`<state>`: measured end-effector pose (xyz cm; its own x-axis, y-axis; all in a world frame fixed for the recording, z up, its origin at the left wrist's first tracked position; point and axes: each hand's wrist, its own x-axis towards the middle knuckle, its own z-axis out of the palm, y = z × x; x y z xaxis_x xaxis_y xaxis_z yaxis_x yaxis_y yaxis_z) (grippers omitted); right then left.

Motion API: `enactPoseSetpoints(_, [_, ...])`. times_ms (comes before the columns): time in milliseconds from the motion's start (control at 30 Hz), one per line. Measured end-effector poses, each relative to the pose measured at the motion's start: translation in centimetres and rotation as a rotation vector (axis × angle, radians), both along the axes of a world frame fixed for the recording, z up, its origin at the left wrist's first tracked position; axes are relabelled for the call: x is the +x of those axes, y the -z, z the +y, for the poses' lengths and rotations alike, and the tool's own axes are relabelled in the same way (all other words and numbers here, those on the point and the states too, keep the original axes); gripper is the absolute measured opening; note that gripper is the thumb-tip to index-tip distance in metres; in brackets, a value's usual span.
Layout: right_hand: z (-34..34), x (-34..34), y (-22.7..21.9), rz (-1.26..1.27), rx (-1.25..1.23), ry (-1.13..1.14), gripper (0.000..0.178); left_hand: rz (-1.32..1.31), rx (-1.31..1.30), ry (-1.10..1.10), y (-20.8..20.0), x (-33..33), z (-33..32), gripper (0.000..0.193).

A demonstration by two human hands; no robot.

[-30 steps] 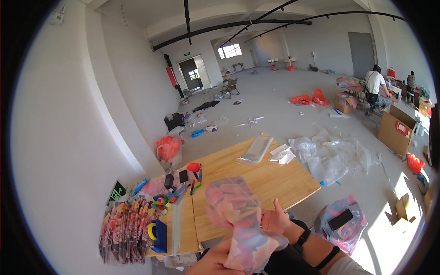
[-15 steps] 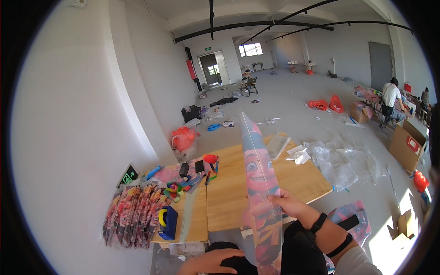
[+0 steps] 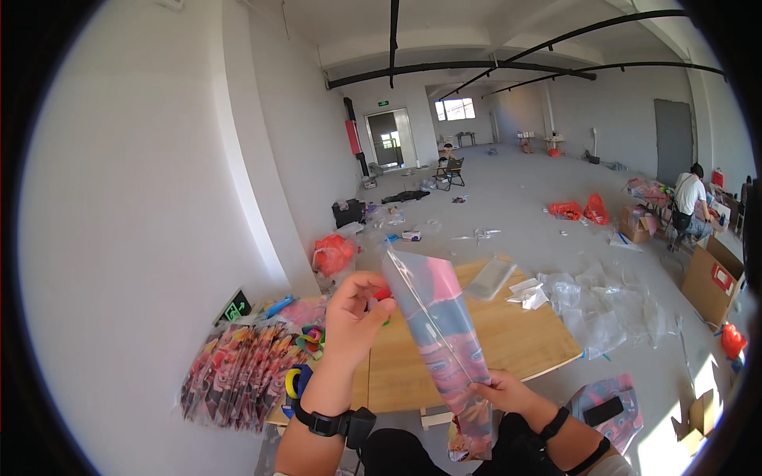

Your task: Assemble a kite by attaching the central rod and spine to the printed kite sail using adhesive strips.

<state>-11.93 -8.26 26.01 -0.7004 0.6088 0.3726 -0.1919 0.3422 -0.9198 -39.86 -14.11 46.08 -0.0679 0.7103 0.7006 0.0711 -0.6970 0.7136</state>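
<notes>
At the wooden table (image 3: 397, 361), taking the sitter's seat as the centre of a clock, I see a row of printed plastic packets (image 3: 238, 377) at ten o'clock. Just beside it, also at ten, sits a blue tape dispenser (image 3: 303, 385) with a yellow roll. The left hand (image 3: 357, 313) is up at eleven, fingers curled near the top of a printed plastic sleeve (image 3: 440, 325); something red shows by the thumb, and I cannot tell whether it is pinched. The sleeve, with its cartoon face, slants above the table at twelve. Clear plastic sleeves (image 3: 490, 279) lie on the tabletop just past twelve. Between one and two, the right hand (image 3: 504, 393) grips the sleeve's right edge between thumb and fingers. White crumpled paper (image 3: 529, 294) lies at one. Toward two, a black phone (image 3: 603, 410) rests on printed plastic (image 3: 631, 397), and an opened cardboard box (image 3: 702, 282) stands farther off.
</notes>
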Motion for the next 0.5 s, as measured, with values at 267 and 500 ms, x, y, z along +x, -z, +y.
enactPoseSetpoints(267, [2.3, 1.8, -0.4, -0.186, 0.008, 0.064, 0.027, 0.084, -0.078, 0.049, -1.7, 1.8, -2.8, 0.029])
enactPoseSetpoints(500, [-0.2, 0.3, -6.0, -0.049, 0.544, 0.678, 0.045, 0.136, -0.196, -0.347, 2.8, 3.8, 0.5, 0.026])
